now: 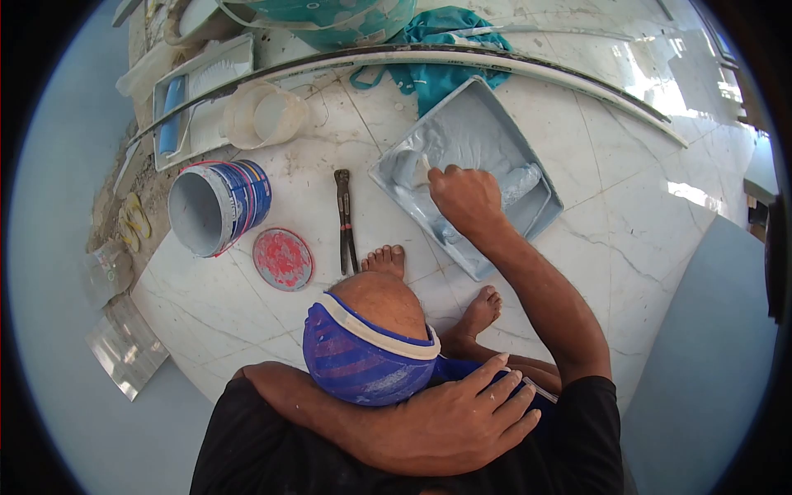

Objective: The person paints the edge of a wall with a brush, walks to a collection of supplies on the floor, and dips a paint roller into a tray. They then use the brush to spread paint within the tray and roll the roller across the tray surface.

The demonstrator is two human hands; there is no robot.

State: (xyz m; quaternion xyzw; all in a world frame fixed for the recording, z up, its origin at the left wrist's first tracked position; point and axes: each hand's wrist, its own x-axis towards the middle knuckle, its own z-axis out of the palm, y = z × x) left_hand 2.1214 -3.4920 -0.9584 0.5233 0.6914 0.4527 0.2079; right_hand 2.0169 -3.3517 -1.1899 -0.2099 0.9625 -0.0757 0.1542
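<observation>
My right hand (466, 200) is closed over the paint tray (544, 216), gripping what looks like a paintbrush (422, 172) whose far end is in grey paint. A paint-coated roller (520, 183) lies in the tray's right side, partly behind my hand. My left hand (470, 421) rests across my lap, fingers spread and holding nothing. My left forearm passes in front of my bent knee, which wears a blue knee pad (363, 359).
Left of the tray are pincers (344, 219), a red-smeared lid (283, 259) and a blue paint bucket (198, 210). Behind stand a cloudy plastic tub (268, 115) and a second tray (206, 140) with a blue roller (172, 115). A long strip (462, 56) crosses the floor beyond.
</observation>
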